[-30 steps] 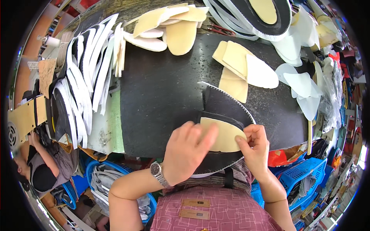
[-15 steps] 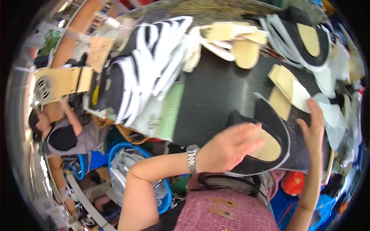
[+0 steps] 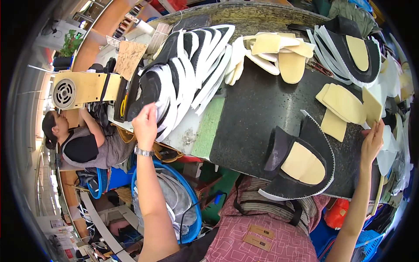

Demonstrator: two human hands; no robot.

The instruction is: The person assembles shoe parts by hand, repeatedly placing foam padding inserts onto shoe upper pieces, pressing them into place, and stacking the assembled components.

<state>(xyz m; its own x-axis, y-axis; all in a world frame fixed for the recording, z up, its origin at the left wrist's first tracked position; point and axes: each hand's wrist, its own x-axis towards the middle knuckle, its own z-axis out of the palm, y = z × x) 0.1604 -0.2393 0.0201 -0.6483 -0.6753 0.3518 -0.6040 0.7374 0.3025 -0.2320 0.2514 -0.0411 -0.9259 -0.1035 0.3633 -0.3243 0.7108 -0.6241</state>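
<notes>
At the left, my left hand (image 3: 145, 126) pinches the near edge of a black shoe upper (image 3: 150, 85) on a fanned stack of black uppers with white, stitched rims. My right hand (image 3: 372, 142), on the far right, holds a cream foam pad (image 3: 372, 105) upright between thumb and fingers. Beside that pad lie several loose cream pads (image 3: 342, 102). In front of me another black upper (image 3: 297, 183) lies at the table's near edge, curved open, with a cream pad (image 3: 304, 163) on its middle.
More cream pads (image 3: 291, 67) lie at the back of the black tabletop (image 3: 248, 118). Another stack of uppers (image 3: 338, 54) is at the back right. A co-worker (image 3: 87, 144) sits at the left near a beige machine (image 3: 85, 91). A blue basket (image 3: 194, 218) stands below the table.
My left hand has moved from over the near upper to the stack on the left. My right hand, open before, has closed on a cream pad and raised it.
</notes>
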